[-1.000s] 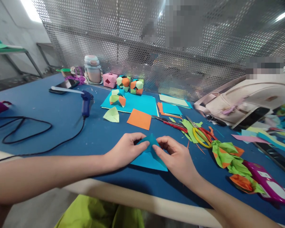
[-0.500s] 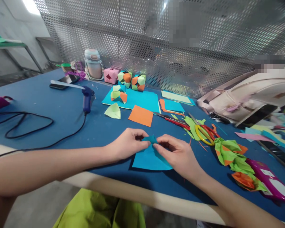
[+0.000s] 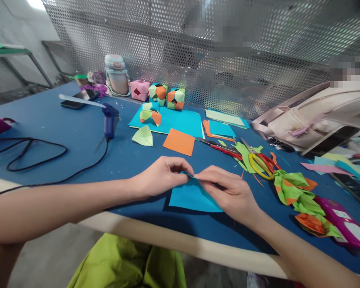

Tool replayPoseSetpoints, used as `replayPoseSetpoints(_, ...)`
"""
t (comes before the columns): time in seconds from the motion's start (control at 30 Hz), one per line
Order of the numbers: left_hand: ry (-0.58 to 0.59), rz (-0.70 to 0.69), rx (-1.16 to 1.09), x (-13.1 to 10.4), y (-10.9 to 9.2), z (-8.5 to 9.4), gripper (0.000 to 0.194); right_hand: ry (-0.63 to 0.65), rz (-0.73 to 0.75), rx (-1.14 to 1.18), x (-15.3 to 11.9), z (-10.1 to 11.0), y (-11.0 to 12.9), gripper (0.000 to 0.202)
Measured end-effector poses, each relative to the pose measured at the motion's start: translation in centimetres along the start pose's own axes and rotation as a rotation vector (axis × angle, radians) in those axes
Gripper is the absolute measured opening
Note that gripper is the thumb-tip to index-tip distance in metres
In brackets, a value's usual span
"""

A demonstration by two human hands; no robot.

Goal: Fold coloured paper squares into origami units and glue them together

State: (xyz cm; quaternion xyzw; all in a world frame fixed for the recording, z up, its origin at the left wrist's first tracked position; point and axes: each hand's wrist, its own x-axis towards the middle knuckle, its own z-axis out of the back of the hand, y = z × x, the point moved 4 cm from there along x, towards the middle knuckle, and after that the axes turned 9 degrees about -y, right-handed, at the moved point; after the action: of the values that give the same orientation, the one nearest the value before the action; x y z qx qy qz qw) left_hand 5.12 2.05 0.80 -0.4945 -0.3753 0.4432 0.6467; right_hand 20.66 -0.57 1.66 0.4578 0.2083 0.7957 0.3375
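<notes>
Between my hands a square sheet of blue paper (image 3: 192, 198) is held just over the table, its far edge pinched. My left hand (image 3: 168, 176) grips that edge with thumb and fingers closed. At the same edge, my right hand (image 3: 228, 188) pinches the paper, its fingertips close to the left ones. The pinched part is mostly covered by my fingers. Beyond my hands lie an orange paper square (image 3: 179, 142) and a folded pale green paper piece (image 3: 143, 136). A partly built paper piece (image 3: 150, 115) in orange, green and blue stands on the blue sheets (image 3: 180, 124).
A blue glue gun (image 3: 109, 122) with a black cord stands left. At right lie red-handled scissors (image 3: 225, 150), yellow-and-red scissors (image 3: 262, 164), crumpled green and orange paper (image 3: 294, 188) and a magenta device (image 3: 345, 224). Paper cubes (image 3: 158, 95) and a bottle (image 3: 117, 76) line the back.
My fingers have brought the paper's raised far corner down, so a fold edge now shows between them. My right fingertips have moved closer to the left ones. The view has shifted slightly.
</notes>
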Motion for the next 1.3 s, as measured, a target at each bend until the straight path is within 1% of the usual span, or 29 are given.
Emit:
replayPoseSetpoints(0.17,0.032,-0.024,-0.057,-0.04,-0.31,-0.03,0.013,0.04,0.074,-0.019,-0.24,0.0,0.21,0.029)
replayPoseSetpoints(0.3,0.071,0.023,-0.067,-0.05,-0.2,-0.25,0.011,0.092,0.144,-0.086,-0.48,0.07,0.42,0.03)
replayPoseSetpoints(0.4,0.079,0.047,-0.056,-0.05,-0.18,-0.32,0.011,0.133,0.186,-0.138,-0.54,0.15,0.65,0.029)
replayPoseSetpoints(0.6,0.092,0.08,-0.021,-0.18,-0.27,-0.11,0.016,0.167,0.253,-0.254,-0.6,0.16,0.67,0.029)
replayPoseSetpoints(0.77,0.108,0.105,-0.032,-0.23,0.09,-0.28,0.011,0.213,0.305,-0.316,-0.83,-0.2,0.55,0.029)
replayPoseSetpoints(0.9,0.095,0.089,-0.032,-0.16,0.4,-0.46,0.011,0.241,0.29,-0.319,-0.86,-0.48,0.38,0.031)
replayPoseSetpoints(1.03,0.057,0.04,-0.02,-0.03,0.31,-0.27,0.009,0.202,0.247,-0.218,-0.52,-0.32,0.58,0.032)
replayPoseSetpoints(1.17,0.02,0.013,-0.036,-0.04,0.12,-0.03,0.01,0.176,0.143,-0.119,-0.05,0.05,0.93,0.029)
replayPoseSetpoints(1.3,-0.01,-0.017,-0.032,-0.19,0.03,0.04,0.013,0.168,0.031,-0.099,0.06,0.03,0.81,0.026)
